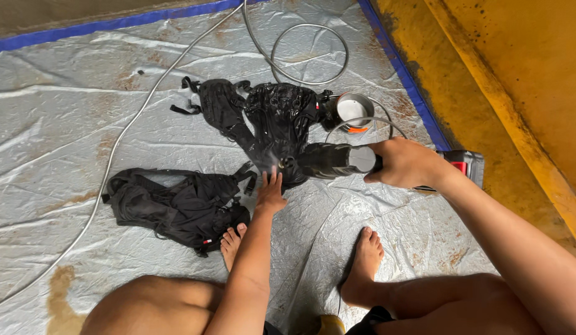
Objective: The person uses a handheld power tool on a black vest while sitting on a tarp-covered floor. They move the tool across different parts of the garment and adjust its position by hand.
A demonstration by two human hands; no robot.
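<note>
- Tarpaulin (64,124), grey, crinkled plastic with a blue border, covers the floor; rusty stains and a damp sheen run across it, with a yellow wall along its right side.
- Hose (130,124), thin and grey, loops over the sheet from the top toward the lower left.
- Wet, glossy black strapped harness (275,118) lies spread at the middle and already looks soaked, so I judge its washing well under way.
- Second black strapped bag (170,208) lies crumpled to the lower left, duller and seemingly drier; it looks not yet done.
- Black handheld spray gun (328,160) points its nozzle at the glossy harness.
- Right hand (407,162) is wrapped tight round the gun's grip.
- Left hand (270,192) lies flat, fingers spread, pressing the harness's lower edge, gripping nothing.
- Small round metal cup (354,108) stands just beside the harness.
</note>
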